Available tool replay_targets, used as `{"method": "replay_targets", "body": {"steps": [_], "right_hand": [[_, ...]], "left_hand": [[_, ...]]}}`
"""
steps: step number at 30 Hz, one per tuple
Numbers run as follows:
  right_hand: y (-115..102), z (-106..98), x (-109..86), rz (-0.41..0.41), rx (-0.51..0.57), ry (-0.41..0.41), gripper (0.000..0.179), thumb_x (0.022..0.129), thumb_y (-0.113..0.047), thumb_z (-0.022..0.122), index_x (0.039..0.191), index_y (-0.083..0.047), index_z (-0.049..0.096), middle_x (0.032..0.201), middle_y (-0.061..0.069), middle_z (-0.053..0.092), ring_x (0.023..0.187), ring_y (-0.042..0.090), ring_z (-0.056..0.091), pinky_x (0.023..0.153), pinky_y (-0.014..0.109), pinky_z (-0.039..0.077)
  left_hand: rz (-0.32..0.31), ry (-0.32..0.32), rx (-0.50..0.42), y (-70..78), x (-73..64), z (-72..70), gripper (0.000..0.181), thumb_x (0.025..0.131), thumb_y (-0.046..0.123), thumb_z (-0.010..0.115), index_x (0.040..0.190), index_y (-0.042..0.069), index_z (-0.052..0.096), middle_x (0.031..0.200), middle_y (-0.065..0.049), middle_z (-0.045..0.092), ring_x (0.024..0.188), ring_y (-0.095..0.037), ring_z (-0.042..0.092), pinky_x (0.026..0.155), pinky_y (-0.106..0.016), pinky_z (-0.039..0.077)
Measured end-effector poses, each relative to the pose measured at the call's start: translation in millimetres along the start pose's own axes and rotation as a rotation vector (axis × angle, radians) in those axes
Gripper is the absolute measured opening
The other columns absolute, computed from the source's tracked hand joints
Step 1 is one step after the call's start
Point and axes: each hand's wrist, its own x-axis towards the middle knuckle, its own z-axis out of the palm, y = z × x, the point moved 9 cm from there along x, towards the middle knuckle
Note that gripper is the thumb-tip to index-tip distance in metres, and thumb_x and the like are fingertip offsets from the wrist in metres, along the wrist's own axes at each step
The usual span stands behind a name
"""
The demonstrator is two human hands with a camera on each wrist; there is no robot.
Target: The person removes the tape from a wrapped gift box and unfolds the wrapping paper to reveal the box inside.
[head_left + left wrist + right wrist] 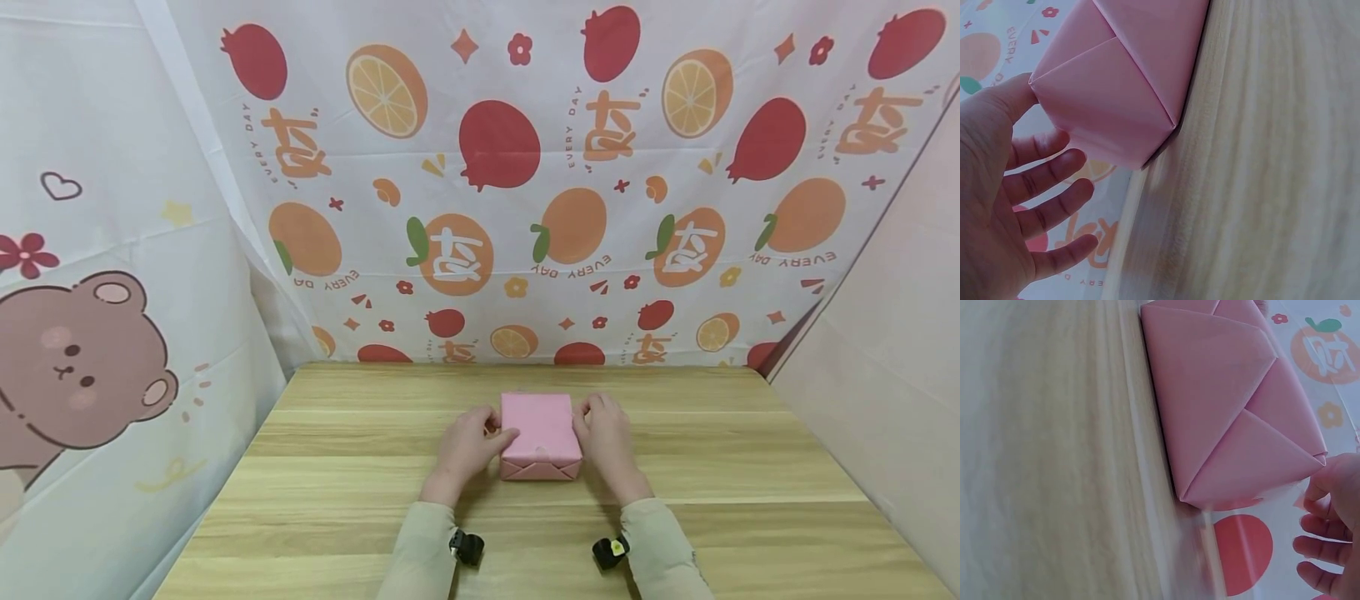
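A pink paper-wrapped box sits flat on the wooden table, its folded triangular end flap facing me. My left hand holds its left side. The left thumb lies on the upper edge, and the index fingertip meets the side in the left wrist view, with the other fingers spread apart and loosely bent. On the opposite side, my right hand pinches the box's right edge between thumb and index finger. The right wrist view has its remaining fingers curled below the corner. The far side of the box is hidden.
The wooden table ends at a fruit-printed cloth behind the box. A white cloth with a bear print hangs at the left, and a plain white cloth at the right. Black wrist cameras are worn at both sleeves.
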Motion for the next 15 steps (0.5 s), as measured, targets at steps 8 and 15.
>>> {"method": "replay_targets", "body": {"steps": [8, 15], "right_hand": [[8, 0, 0.4, 0.107, -0.010, -0.091, 0.014, 0.078, -0.008, 0.069, 0.071, -0.007, 0.057, 0.078, 0.009, 0.058, 0.074, 0.029, 0.057, 0.063, 0.044, 0.045], [14, 1, -0.6, 0.158, 0.015, -0.121, 0.014, 0.076, -0.008, 0.068, 0.070, -0.007, 0.056, 0.077, 0.009, 0.057, 0.077, 0.030, 0.057, 0.065, 0.045, 0.047]], "left_hand": [[-0.013, 0.006, 0.007, -2.1, 0.8, 0.8, 0.036, 0.084, 0.051, 0.070, 0.087, 0.017, 0.060, 0.082, 0.001, 0.060, 0.069, -0.010, 0.048, 0.061, -0.025, 0.040], [-0.021, 0.015, 0.012, -4.4, 1.7, 1.9, 0.052, 0.084, 0.055, 0.067, 0.121, 0.019, 0.060, 0.113, -0.004, 0.065, 0.097, -0.020, 0.062, 0.080, -0.039, 0.052]]}}
